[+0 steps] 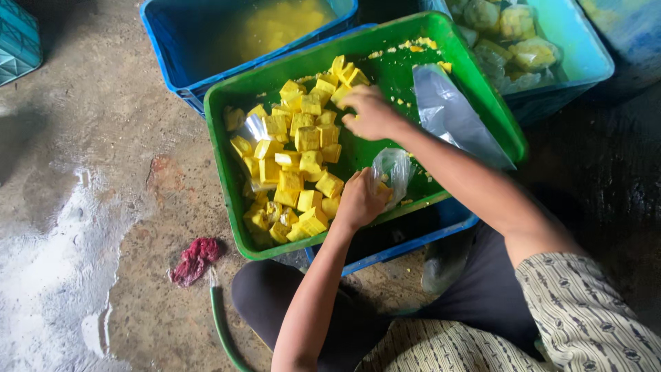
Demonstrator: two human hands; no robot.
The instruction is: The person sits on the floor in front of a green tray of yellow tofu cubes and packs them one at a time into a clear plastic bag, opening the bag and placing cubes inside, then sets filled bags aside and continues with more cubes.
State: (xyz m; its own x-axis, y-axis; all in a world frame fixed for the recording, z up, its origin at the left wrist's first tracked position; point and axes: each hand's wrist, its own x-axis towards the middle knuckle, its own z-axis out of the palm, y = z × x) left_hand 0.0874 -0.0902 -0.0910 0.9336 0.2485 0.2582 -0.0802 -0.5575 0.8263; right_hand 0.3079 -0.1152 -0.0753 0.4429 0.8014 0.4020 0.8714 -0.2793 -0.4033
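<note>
Clear plastic bag (392, 169), mouth upward, gripped by left hand (359, 201); right hand (370, 114) grasps yellow cubes (303, 138).

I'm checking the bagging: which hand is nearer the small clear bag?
Left. The left hand grips the small clear bag at its mouth; the right hand is farther up the green tray, on the yellow cubes.

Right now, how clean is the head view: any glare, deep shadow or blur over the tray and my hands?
Head view: soft even daylight on the green tray and yellow cubes, both sharp; left hand and right hand slightly soft; pale glare on the wet floor at left; clear bag catches a mild sheen; right edge and top left corner sink into shadow.
</note>
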